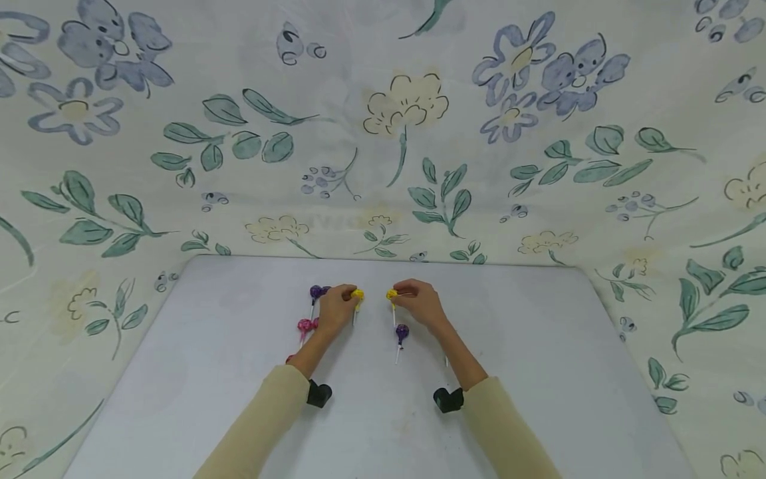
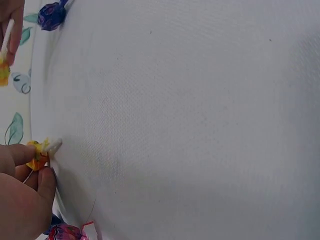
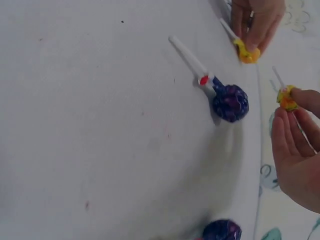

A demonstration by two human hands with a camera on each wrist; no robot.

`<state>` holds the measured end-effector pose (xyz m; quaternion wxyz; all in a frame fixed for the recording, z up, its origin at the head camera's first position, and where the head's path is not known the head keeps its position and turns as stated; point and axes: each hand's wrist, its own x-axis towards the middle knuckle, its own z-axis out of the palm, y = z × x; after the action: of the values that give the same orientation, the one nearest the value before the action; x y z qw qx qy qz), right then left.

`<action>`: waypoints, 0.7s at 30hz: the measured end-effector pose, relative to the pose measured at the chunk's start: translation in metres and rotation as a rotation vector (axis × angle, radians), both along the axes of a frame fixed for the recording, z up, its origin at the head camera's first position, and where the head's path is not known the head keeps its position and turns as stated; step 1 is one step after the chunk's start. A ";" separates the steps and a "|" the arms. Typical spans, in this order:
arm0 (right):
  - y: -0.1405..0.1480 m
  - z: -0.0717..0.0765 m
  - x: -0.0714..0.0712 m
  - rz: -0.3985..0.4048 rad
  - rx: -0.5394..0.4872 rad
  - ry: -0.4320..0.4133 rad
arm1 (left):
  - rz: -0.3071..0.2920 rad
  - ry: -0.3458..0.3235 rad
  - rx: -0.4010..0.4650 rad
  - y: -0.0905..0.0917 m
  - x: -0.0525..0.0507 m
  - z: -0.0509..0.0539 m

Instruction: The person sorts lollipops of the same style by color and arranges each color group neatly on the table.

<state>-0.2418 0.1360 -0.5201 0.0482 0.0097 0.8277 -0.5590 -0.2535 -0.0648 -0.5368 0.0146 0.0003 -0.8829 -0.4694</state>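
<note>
My left hand (image 1: 337, 309) pinches a yellow-wrapped lollipop (image 1: 358, 294) by its head, the white stick pointing down. Opposite it, my right hand (image 1: 421, 303) holds another yellow lollipop (image 3: 287, 98) between thumb and fingertips. A thin pale line shows among the right fingers; I cannot tell what it is. On the table below the right hand lies a purple lollipop (image 1: 402, 331) with its stick toward me. Beside the left hand are purple lollipops (image 1: 315, 291) and pink lollipops (image 1: 305, 326), partly hidden by that hand and forearm.
The white table (image 1: 383, 426) ends at the back against a floral cloth (image 1: 335, 173). Another purple lollipop (image 3: 222, 230) lies at the bottom of the right wrist view. Dark heart-shaped pieces (image 1: 319, 394) sit at both sleeve cuffs.
</note>
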 end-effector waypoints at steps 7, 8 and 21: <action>-0.025 -0.010 -0.009 0.016 0.073 -0.042 | -0.010 -0.008 -0.006 0.001 0.001 -0.002; -0.027 -0.011 -0.010 0.017 0.079 -0.045 | -0.011 -0.003 -0.011 0.000 0.001 -0.002; -0.047 -0.012 -0.017 0.026 0.162 -0.028 | -0.018 0.027 -0.043 0.000 0.001 0.000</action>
<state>-0.2590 0.0888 -0.5322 0.0662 0.0104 0.8694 -0.4895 -0.2527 -0.0653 -0.5370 0.0223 -0.0145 -0.8925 -0.4503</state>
